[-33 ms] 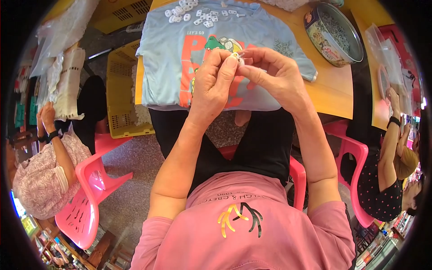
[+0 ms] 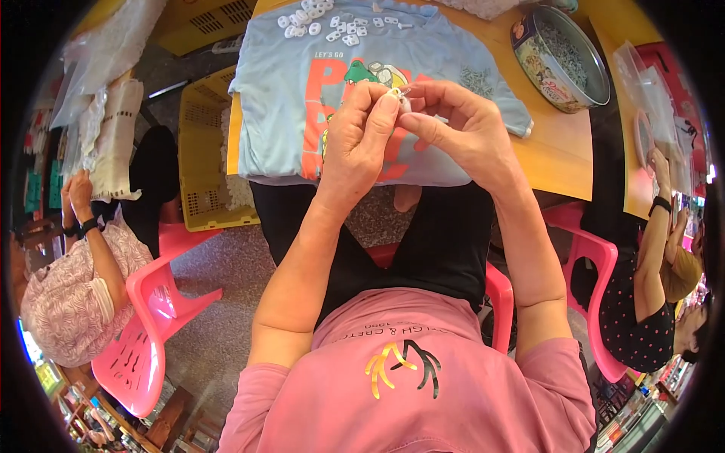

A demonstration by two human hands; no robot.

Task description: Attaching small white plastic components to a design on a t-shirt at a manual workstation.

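My left hand point(image 2: 355, 140) pinches a small white plastic piece point(image 2: 394, 93) between thumb and fingers, above a light blue shirt point(image 2: 276, 106) laid over the table. Close against it, my right hand point(image 2: 472, 132) is closed in a pinch at the same piece. A thin silvery bit shows between the right fingertips, too small to name. Several similar white plastic pieces point(image 2: 350, 29) lie on the far part of the shirt. A small heap of grey metal bits point(image 2: 477, 81) rests on the shirt beyond my right hand.
An oval tin point(image 2: 540, 72) with many small metal bits stands at the far right of the yellow table point(image 2: 559, 155). Yellow crates point(image 2: 200, 151) sit at the left. Pink chairs point(image 2: 147, 332) and people at work flank me on both sides.
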